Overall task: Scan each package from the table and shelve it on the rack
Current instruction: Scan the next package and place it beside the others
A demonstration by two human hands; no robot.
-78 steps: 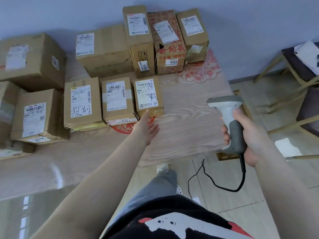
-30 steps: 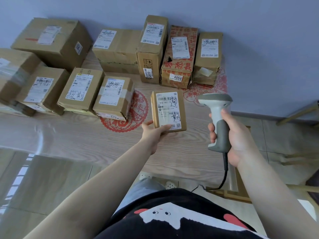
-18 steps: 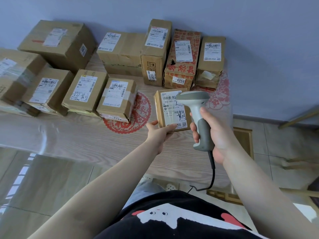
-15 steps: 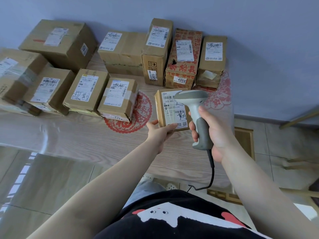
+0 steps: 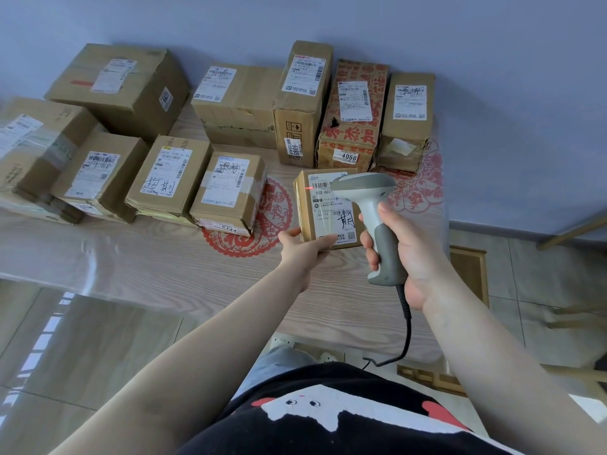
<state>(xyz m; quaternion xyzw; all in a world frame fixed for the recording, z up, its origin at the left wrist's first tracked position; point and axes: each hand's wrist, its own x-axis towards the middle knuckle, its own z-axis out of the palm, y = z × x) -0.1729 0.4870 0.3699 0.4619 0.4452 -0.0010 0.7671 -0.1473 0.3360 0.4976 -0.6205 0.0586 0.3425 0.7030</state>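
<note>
Left hand point(image 5: 303, 249): grips box point(image 5: 317, 215) by its near end, above table point(image 5: 147, 257) near right edge.
Right hand point(image 5: 407, 254): clasps scanner point(image 5: 371, 208), head over label.

The left hand point(image 5: 303, 249) is holding a small brown box point(image 5: 323, 208) by its near end, above the wooden table point(image 5: 138, 257). The thumb is lying on the white label. The right hand point(image 5: 405, 254) is gripping the grey and white scanner point(image 5: 372, 218) by its handle. The scanner's head is sitting over the box's label, and a small red light is shining near the bar code at the top. A black cord point(image 5: 405, 336) is hanging down from the handle. More brown boxes point(image 5: 170, 174) are sitting on the table, some in a near row and some against the blue wall point(image 5: 492, 60). A red paper cutout point(image 5: 272, 221) is lying on the table just beside them.
</note>
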